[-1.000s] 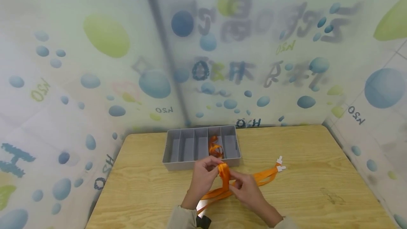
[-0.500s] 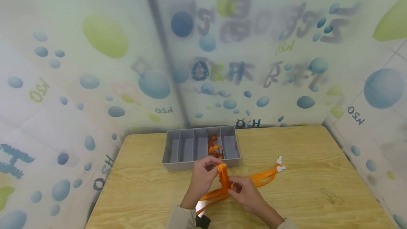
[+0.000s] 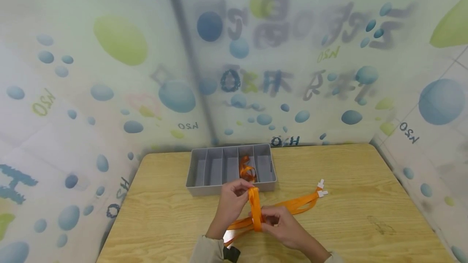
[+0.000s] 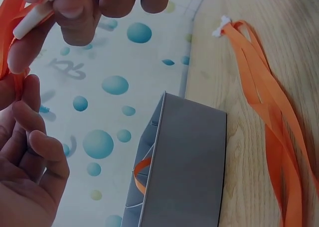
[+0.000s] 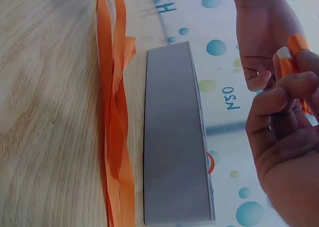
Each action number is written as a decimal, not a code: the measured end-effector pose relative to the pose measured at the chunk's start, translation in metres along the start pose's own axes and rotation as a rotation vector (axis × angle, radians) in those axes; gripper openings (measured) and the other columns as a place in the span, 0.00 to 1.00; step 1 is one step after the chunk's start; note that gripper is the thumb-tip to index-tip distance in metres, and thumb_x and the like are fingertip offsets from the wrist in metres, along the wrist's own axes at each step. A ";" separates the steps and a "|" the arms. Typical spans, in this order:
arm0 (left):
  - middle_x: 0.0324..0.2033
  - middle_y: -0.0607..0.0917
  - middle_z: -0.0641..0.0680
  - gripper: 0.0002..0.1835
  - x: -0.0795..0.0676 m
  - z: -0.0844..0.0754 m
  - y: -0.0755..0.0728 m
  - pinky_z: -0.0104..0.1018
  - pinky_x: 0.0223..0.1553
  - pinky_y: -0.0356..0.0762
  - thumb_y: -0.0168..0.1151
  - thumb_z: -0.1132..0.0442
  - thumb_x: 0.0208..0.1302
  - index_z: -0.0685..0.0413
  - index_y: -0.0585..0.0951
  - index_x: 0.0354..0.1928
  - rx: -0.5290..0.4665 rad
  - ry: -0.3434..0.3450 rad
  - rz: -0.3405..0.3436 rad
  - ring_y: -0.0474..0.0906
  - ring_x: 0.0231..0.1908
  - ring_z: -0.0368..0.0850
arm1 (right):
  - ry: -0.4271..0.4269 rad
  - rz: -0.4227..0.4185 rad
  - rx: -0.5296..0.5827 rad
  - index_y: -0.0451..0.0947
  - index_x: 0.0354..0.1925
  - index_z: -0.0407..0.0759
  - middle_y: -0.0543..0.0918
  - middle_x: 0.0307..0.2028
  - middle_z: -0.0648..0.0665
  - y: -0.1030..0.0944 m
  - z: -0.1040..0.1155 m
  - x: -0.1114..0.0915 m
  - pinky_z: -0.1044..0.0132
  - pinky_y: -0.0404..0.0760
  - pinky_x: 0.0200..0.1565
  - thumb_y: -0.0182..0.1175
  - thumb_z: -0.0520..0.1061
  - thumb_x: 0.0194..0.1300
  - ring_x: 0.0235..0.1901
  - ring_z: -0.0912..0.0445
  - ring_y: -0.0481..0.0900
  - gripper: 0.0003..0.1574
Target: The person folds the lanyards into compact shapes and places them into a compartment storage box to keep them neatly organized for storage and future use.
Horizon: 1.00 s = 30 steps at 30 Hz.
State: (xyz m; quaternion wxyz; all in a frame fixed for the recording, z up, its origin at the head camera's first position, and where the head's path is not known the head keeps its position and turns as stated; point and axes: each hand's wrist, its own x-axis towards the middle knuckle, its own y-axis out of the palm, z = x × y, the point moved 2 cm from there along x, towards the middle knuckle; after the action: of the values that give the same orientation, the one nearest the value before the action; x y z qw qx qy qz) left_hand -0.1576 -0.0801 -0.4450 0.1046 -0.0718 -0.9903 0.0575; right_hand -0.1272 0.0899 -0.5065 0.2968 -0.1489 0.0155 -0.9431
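Note:
Between my two hands an orange lanyard (image 3: 255, 209) stands folded into a long upright bundle. My left hand (image 3: 232, 202) pinches its upper end between thumb and fingers. Lower down, my right hand (image 3: 281, 223) grips the bundle's other end from the right side. A white plastic clip (image 4: 35, 19) of the held lanyard shows at the right hand's fingers in the left wrist view. Under the hands, more orange lanyards (image 3: 297, 205) lie stretched across the table, their white clips (image 3: 321, 188) at the right end.
Behind the hands is a grey compartment tray (image 3: 210, 190). An orange lanyard (image 3: 248, 170) lies coiled in its second compartment from the right. The wooden table (image 3: 347, 230) meets a patterned wall (image 3: 292, 113) at the back.
My right hand has slid down a little, and the folded bundle between the hands looks longer and straighter. My left hand has shifted only very slightly left.

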 end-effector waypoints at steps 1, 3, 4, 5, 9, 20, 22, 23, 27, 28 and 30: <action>0.24 0.84 0.66 0.01 0.000 0.000 0.000 0.25 0.26 0.70 0.64 0.77 0.60 0.70 0.84 0.32 0.005 0.002 0.002 0.71 0.21 0.34 | -0.010 0.002 -0.002 0.83 0.50 0.36 0.79 0.29 0.42 0.000 0.000 0.000 0.73 0.69 0.23 0.60 0.34 0.68 0.24 0.69 0.67 0.12; 0.24 0.84 0.65 0.02 0.000 -0.001 -0.001 0.25 0.26 0.70 0.65 0.75 0.61 0.70 0.84 0.32 0.018 -0.005 0.007 0.71 0.21 0.33 | -0.020 0.005 0.000 0.83 0.50 0.36 0.79 0.29 0.41 0.000 0.001 0.000 0.73 0.69 0.23 0.60 0.33 0.69 0.25 0.69 0.67 0.13; 0.24 0.83 0.65 0.02 0.000 -0.001 -0.001 0.25 0.26 0.70 0.66 0.74 0.61 0.70 0.84 0.32 0.024 -0.009 0.009 0.71 0.21 0.33 | -0.020 0.006 0.002 0.83 0.50 0.36 0.79 0.29 0.41 0.000 0.001 0.000 0.73 0.70 0.23 0.60 0.34 0.69 0.25 0.69 0.67 0.13; 0.24 0.84 0.64 0.04 0.000 -0.001 -0.001 0.25 0.26 0.70 0.67 0.73 0.61 0.70 0.84 0.32 0.029 -0.014 0.010 0.71 0.21 0.34 | -0.022 0.008 0.002 0.83 0.50 0.36 0.79 0.30 0.42 0.000 0.002 0.000 0.73 0.70 0.24 0.60 0.33 0.69 0.25 0.69 0.67 0.13; 0.26 0.84 0.61 0.03 0.001 0.007 -0.001 0.26 0.27 0.70 0.68 0.74 0.60 0.70 0.84 0.32 0.047 -0.037 -0.007 0.71 0.22 0.36 | -0.030 0.020 0.007 0.83 0.51 0.36 0.82 0.34 0.45 0.000 0.004 0.000 0.73 0.72 0.24 0.59 0.33 0.69 0.26 0.69 0.68 0.13; 0.38 0.88 0.60 0.14 0.002 0.040 0.004 0.25 0.21 0.64 0.62 0.80 0.58 0.59 0.87 0.43 -0.018 0.118 0.063 0.63 0.18 0.34 | -0.043 0.052 0.141 0.80 0.55 0.33 0.83 0.40 0.46 -0.005 0.008 -0.002 0.71 0.73 0.21 0.54 0.29 0.70 0.24 0.67 0.71 0.18; 0.40 0.87 0.64 0.16 0.001 0.041 0.006 0.24 0.21 0.64 0.58 0.83 0.57 0.64 0.86 0.44 -0.063 0.162 0.107 0.63 0.18 0.32 | -0.050 0.051 0.167 0.79 0.57 0.32 0.82 0.41 0.47 -0.006 0.009 -0.002 0.71 0.71 0.19 0.53 0.28 0.69 0.22 0.65 0.70 0.19; 0.40 0.87 0.65 0.16 0.001 0.042 0.007 0.24 0.23 0.69 0.57 0.83 0.58 0.66 0.86 0.44 -0.087 0.180 0.127 0.67 0.20 0.32 | -0.055 0.051 0.177 0.79 0.57 0.32 0.83 0.42 0.48 -0.007 0.009 -0.002 0.71 0.71 0.19 0.53 0.27 0.69 0.22 0.65 0.70 0.20; 0.39 0.86 0.67 0.07 0.001 0.045 0.009 0.32 0.36 0.83 0.59 0.79 0.64 0.71 0.85 0.39 -0.181 0.271 0.189 0.83 0.35 0.42 | -0.073 0.038 0.198 0.78 0.58 0.32 0.84 0.48 0.49 -0.007 0.009 -0.001 0.71 0.71 0.18 0.52 0.26 0.68 0.20 0.62 0.69 0.22; 0.38 0.86 0.68 0.06 0.001 0.046 0.009 0.36 0.40 0.84 0.62 0.73 0.67 0.72 0.85 0.38 -0.204 0.293 0.203 0.84 0.41 0.45 | -0.065 0.028 0.202 0.79 0.58 0.33 0.84 0.48 0.49 -0.006 0.009 -0.002 0.72 0.71 0.19 0.52 0.26 0.68 0.20 0.63 0.68 0.22; 0.37 0.86 0.69 0.16 0.000 0.049 0.010 0.37 0.37 0.84 0.64 0.61 0.68 0.72 0.84 0.38 -0.217 0.334 0.220 0.85 0.39 0.44 | -0.045 0.007 0.217 0.80 0.56 0.34 0.85 0.47 0.50 -0.005 0.008 -0.002 0.72 0.70 0.20 0.53 0.27 0.69 0.20 0.62 0.68 0.21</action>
State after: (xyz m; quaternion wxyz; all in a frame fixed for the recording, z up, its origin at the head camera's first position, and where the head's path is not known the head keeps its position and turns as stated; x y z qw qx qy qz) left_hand -0.1669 -0.0754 -0.4935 0.2518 -0.1986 -0.9458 -0.0511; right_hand -0.1259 0.0962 -0.4988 0.3148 -0.1371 -0.0926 -0.9346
